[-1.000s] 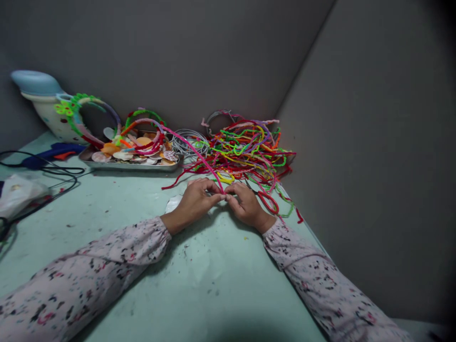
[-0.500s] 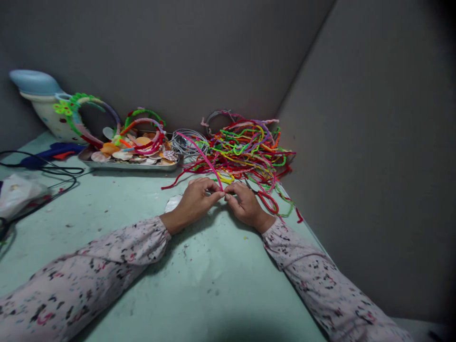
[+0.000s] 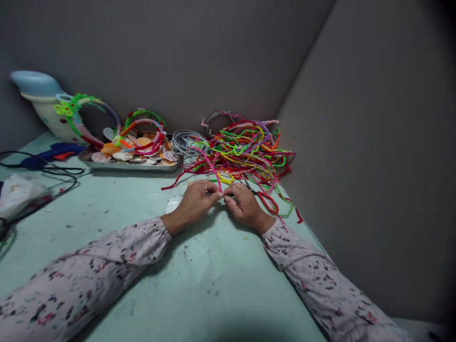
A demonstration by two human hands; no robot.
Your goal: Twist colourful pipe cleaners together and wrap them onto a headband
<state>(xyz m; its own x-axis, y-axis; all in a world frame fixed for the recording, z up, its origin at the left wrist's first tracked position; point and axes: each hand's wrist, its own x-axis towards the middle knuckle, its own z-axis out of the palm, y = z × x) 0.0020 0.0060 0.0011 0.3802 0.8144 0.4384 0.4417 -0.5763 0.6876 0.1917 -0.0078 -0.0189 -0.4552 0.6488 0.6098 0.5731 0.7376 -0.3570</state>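
Observation:
A bright pink pipe cleaner (image 3: 213,167) rises from between my fingertips and leans back to the left, toward the coil of grey wire. My left hand (image 3: 198,202) pinches its lower end between thumb and forefinger. Close beside it, my right hand (image 3: 244,204) is closed too, thumb and forefinger meeting at that same end; the exact grip is hidden by the fingers. Red-handled scissors (image 3: 268,201) lie just right of my right hand. Behind both hands spreads a heap of multicoloured pipe cleaners (image 3: 245,147). A pale shell-like disc (image 3: 173,204) is partly covered by my left wrist.
A metal tray (image 3: 131,166) of seashells stands back left, with wrapped headbands (image 3: 96,100) on it. Coiled grey wire (image 3: 188,141) sits between tray and heap. Further left are a blue-lidded container (image 3: 53,111), a black cable (image 3: 53,168) and a plastic bag (image 3: 21,194). Walls border the table.
The pink pipe cleaner's free upper end has bent down and now reaches less far to the left. Both hands stay almost in place, fingertips shifting slightly.

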